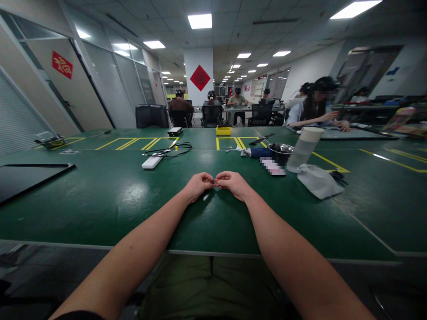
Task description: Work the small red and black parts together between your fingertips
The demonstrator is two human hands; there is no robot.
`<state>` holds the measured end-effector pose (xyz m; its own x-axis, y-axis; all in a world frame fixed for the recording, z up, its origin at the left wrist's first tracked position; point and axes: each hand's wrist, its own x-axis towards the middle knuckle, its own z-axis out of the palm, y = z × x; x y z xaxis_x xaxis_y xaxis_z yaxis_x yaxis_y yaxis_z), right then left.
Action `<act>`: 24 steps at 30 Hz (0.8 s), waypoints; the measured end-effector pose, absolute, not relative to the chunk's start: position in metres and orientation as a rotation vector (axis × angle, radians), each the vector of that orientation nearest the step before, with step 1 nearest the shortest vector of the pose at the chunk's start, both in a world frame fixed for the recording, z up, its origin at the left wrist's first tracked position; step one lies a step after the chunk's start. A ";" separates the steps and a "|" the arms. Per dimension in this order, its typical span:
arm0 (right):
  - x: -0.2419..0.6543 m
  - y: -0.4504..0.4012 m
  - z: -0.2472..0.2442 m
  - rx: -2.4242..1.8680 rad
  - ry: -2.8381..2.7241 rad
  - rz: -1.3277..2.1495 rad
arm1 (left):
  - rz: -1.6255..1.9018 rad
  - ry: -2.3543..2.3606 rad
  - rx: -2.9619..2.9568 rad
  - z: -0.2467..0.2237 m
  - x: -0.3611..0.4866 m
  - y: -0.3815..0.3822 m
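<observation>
My left hand [199, 186] and my right hand [232, 183] meet at the fingertips just over the green table [126, 213]. Thumb and fingers of each are pinched together. A tiny orange piece [216, 181] shows at the right fingertips, mostly covered by them; its kind is too small to make out. What the left fingertips pinch is hidden, though they almost touch the orange piece. Beyond my left hand lies a white power strip [152, 161] with a black cable [176, 150] around it.
To the right stand a cloudy cylindrical bottle [304, 149], a metal bowl [282, 149] and a pale cloth pouch [318, 181]. A yellow box [223, 131] sits at the far edge. A black tray [30, 178] lies left. Another person [313, 106] works at the far right.
</observation>
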<state>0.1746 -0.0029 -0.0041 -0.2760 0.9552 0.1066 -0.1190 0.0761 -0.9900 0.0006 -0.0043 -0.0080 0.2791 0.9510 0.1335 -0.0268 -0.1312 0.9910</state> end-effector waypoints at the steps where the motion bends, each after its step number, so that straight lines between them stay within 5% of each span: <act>1: 0.175 -0.003 -0.005 -0.918 -1.396 1.379 | 1.093 0.927 1.445 -0.008 0.000 -0.005; 24: 0.178 0.004 -0.003 -0.912 -1.187 1.609 | 1.069 0.951 1.553 -0.002 0.000 -0.008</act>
